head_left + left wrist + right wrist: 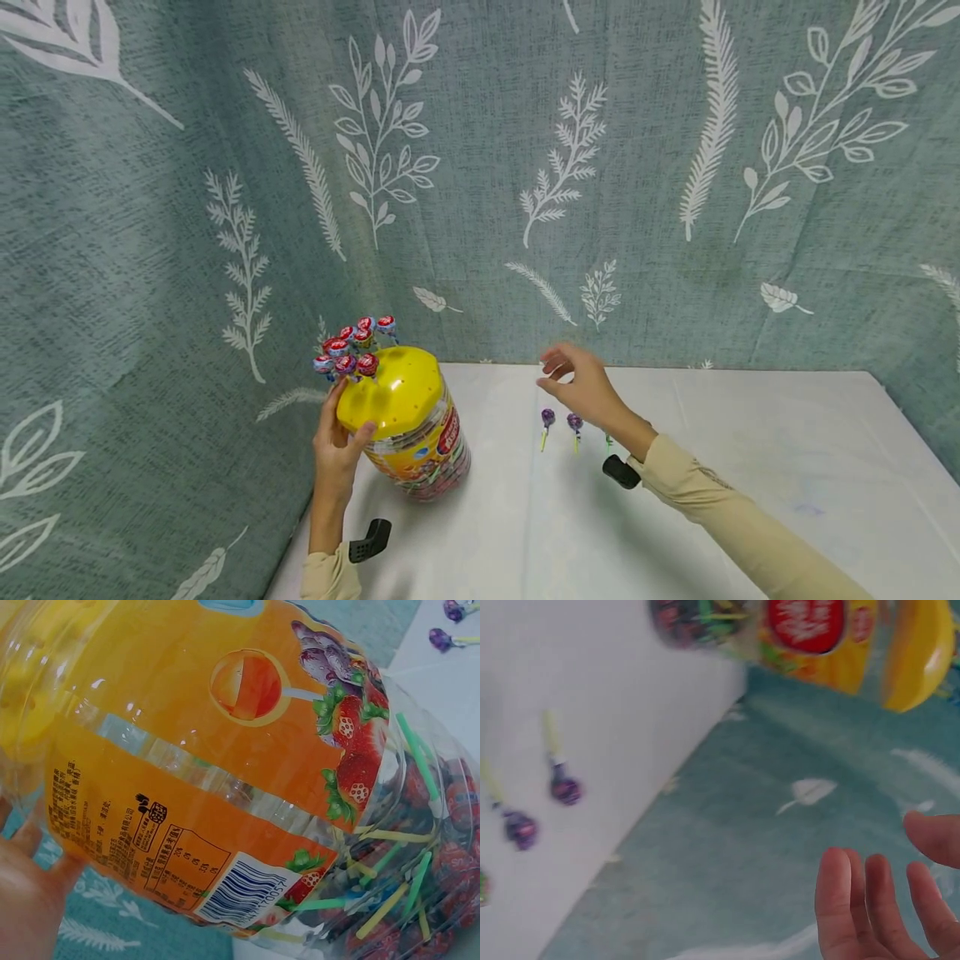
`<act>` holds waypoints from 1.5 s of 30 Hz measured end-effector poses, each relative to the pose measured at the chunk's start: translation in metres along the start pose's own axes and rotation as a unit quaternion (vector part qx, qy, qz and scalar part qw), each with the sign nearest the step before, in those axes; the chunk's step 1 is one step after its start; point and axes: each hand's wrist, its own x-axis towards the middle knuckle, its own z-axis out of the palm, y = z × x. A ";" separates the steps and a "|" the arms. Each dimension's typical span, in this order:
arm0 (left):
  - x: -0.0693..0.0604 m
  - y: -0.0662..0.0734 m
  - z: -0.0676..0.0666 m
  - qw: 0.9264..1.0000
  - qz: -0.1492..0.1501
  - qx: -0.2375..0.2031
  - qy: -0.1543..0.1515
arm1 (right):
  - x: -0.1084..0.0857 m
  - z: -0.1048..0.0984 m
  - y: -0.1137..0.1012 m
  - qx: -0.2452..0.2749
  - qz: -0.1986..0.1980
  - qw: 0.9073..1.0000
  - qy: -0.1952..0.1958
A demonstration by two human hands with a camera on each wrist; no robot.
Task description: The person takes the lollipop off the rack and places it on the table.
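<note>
Plastic jar (429, 458), faceted-lidded, fills the curled left grip (337, 448); right grip (587, 388) gapes, empty.

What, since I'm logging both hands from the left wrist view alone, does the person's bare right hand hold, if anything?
Observer: Nothing that I can see; in the head view the bare right hand shows a gap between thumb and fingers, with nothing in it.

Operator: And what stands on the yellow plastic lid of the clear, rounded plastic jar at the left hand? I see only part of it.

Observer: A cluster of round lollipops in shiny, mostly red-and-blue wrappers stands along its left edge in the head view.
</note>
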 end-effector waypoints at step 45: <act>0.000 0.002 -0.001 0.999 -0.034 0.040 0.012 | 0.055 0.132 -0.131 0.116 -0.163 0.977 -0.077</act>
